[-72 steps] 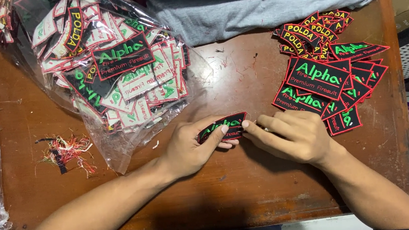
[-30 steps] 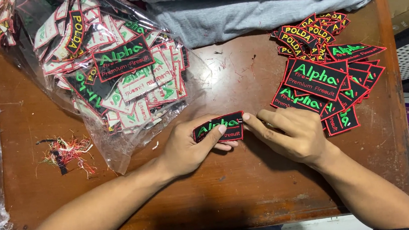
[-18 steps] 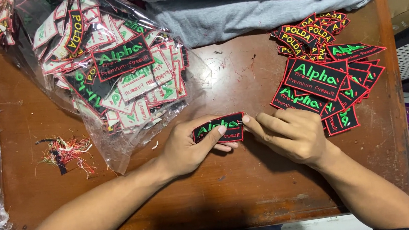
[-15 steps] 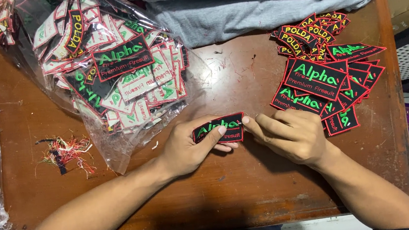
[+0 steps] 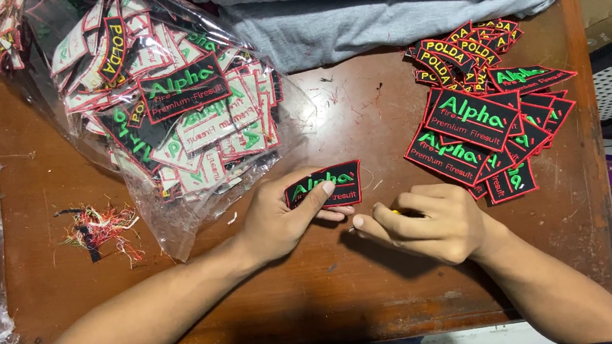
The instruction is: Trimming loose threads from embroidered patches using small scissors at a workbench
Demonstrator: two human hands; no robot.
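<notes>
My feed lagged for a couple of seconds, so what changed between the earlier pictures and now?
The right hand let go of the black red-edged embroidered patch and drew back toward the person, fingers pinched on something small. The left hand still holds that patch. The clear plastic bag of patches and the loose patch pile stayed put.

The right hand [image 5: 426, 224] perhaps hides a small tool.

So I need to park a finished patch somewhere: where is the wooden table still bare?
Bare wood lies between the clear plastic bag of patches and the loose pile of black, red-edged patches, below the folded grey cloth. Another strip runs along the near table edge, between the forearms. Crowded: both upper corners, and the thread scraps on the left.
</notes>
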